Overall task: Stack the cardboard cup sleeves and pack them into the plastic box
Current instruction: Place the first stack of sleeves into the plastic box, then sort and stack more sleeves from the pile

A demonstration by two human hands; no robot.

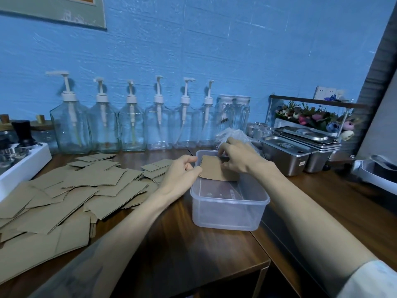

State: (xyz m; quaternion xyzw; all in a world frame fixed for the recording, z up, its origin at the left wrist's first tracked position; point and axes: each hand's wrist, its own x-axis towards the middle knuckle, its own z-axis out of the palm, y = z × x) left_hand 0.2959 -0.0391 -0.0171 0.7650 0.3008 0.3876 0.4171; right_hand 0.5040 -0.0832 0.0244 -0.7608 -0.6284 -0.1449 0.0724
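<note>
A clear plastic box (227, 214) stands on the wooden table in front of me. Over its far end both hands hold a small stack of brown cardboard cup sleeves (214, 168), tilted into the box. My left hand (182, 171) pinches the stack's left edge with thumb and curled fingers. My right hand (238, 155) grips its top and right side. A broad heap of loose flat sleeves (71, 194) covers the table to the left of the box.
A row of clear pump bottles (129, 125) lines the blue wall. Steel pans with lids (298, 151) stand at the right of the box, a crumpled plastic bag (232, 134) behind it. A white tray (25, 164) with metal items sits far left.
</note>
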